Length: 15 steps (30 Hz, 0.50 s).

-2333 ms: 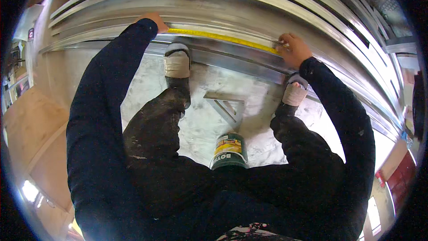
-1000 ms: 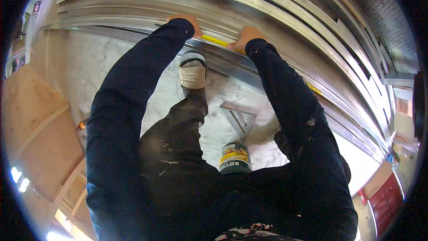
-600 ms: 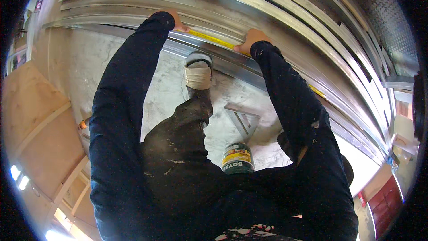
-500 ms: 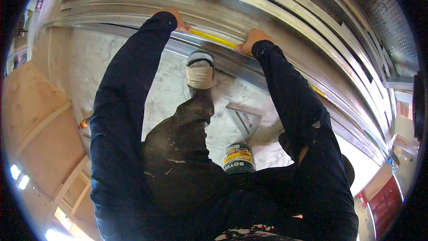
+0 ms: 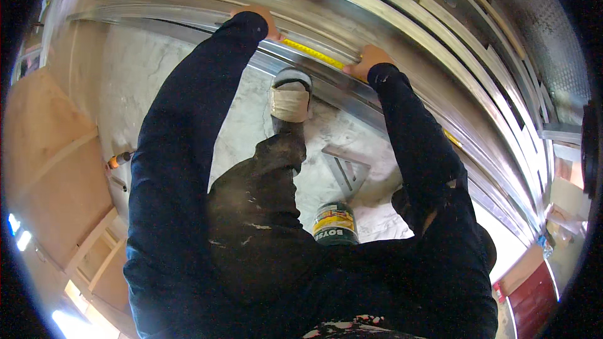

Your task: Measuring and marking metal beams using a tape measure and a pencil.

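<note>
A yellow tape measure blade [image 5: 312, 54] lies along a long metal channel [image 5: 389, 97] that runs across the floor in front of me. My left hand [image 5: 259, 17] presses down on the blade's left end on the channel. My right hand [image 5: 369, 61] pins the blade to the channel further right. Both arms are in dark sleeves. My left shoe [image 5: 291, 95] stands on the concrete just below the channel, between my two hands.
More metal channels and rails [image 5: 402, 19] lie stacked beyond. A metal square [image 5: 344, 169] lies on the concrete floor [image 5: 144, 75]. A green and yellow can [image 5: 335, 223] stands by my knee. Wooden boards [image 5: 44, 150] sit at the left, with an orange-handled tool [image 5: 118, 161] beside them.
My right hand has slid left along the channel, closer to my left hand, so a shorter length of tape shows between them. My view has shifted left as well.
</note>
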Tool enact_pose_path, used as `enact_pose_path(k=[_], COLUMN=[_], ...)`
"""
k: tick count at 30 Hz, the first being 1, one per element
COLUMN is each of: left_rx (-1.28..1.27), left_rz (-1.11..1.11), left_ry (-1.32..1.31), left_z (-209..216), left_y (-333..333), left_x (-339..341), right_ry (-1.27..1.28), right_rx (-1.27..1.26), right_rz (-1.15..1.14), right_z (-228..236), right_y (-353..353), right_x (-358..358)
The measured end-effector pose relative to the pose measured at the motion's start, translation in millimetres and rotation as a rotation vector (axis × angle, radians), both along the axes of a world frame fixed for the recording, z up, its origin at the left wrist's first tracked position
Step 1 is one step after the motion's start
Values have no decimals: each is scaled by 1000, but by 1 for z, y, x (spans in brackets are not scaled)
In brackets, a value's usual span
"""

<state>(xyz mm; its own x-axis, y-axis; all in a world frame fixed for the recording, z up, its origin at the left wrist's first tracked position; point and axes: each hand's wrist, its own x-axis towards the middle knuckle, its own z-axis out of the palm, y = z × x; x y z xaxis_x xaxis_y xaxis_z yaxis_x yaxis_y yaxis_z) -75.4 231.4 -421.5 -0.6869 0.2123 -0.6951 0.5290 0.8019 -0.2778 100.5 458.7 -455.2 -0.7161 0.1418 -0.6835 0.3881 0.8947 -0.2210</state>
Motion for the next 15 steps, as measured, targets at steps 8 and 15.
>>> enact_pose_path(k=[8,15], left_rx=[-29,-16], left_rz=[51,102], left_ry=[-22,-8], left_z=[1,10], left_y=[3,4], left_x=[-2,0], right_ry=[168,324], right_rx=[-72,-192], right_rz=[-100,-327], right_z=[-5,-19], right_y=[5,-6], right_x=[15,5])
